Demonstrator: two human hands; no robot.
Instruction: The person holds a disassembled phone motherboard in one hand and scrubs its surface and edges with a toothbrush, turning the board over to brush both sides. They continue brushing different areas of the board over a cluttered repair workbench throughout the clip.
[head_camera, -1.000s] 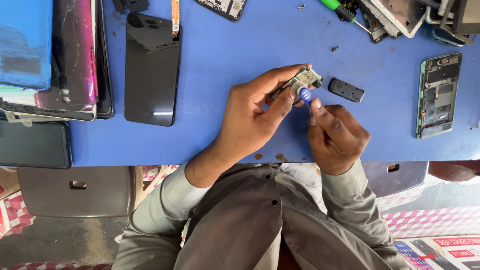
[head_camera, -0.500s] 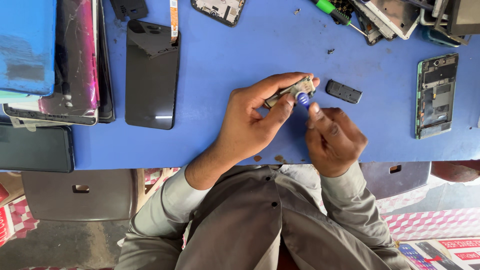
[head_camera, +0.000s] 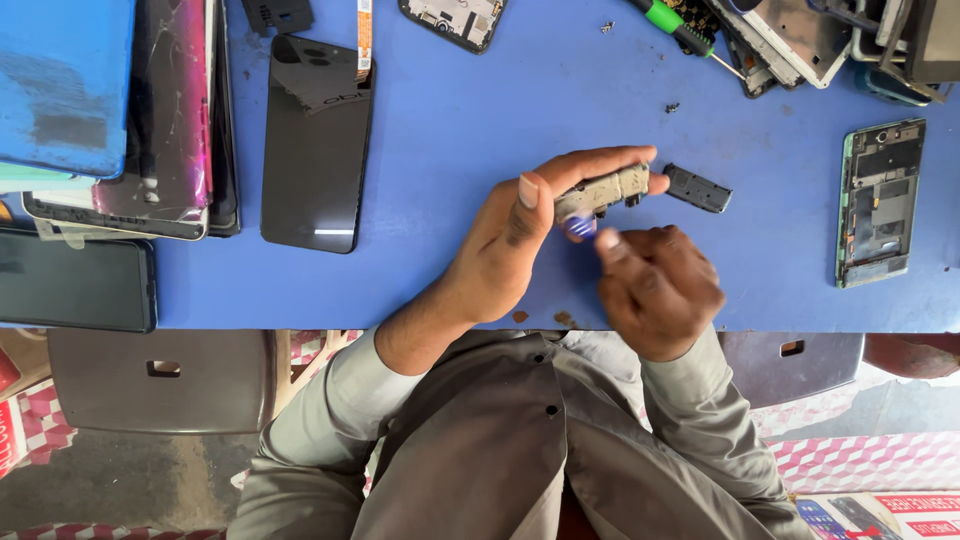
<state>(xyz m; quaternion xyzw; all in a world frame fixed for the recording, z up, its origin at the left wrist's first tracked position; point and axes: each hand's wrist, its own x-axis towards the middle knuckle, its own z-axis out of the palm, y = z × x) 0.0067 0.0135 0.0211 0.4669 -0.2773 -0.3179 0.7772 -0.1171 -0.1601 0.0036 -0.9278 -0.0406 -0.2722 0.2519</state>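
**Small board under the driver, mid-bench**

While pinched between left thumb and fingers, small grey board (head_camera: 603, 190) held just above the bench (head_camera: 480, 130), near its front edge. Left hand (head_camera: 520, 235) clamped on the board's near end. Right hand (head_camera: 655, 290) closed round a blue-tipped driver (head_camera: 578, 227), tip pressed to the board's underside close to the left thumb. Judged: screw work on the board in hand; next move calls for a steady grip and tip kept square in the screw head.

Black cover piece (head_camera: 697, 188) just beside the board's far end, apart from it. Opened phone (head_camera: 878, 203) well right. Black phone (head_camera: 316, 145) left, stacked screens (head_camera: 150, 120) beyond. Green-handled screwdriver (head_camera: 672, 24) at back. Loose screws (head_camera: 672, 107) on the bench behind the hands; easy to scatter. Nothing between the hands and the board.
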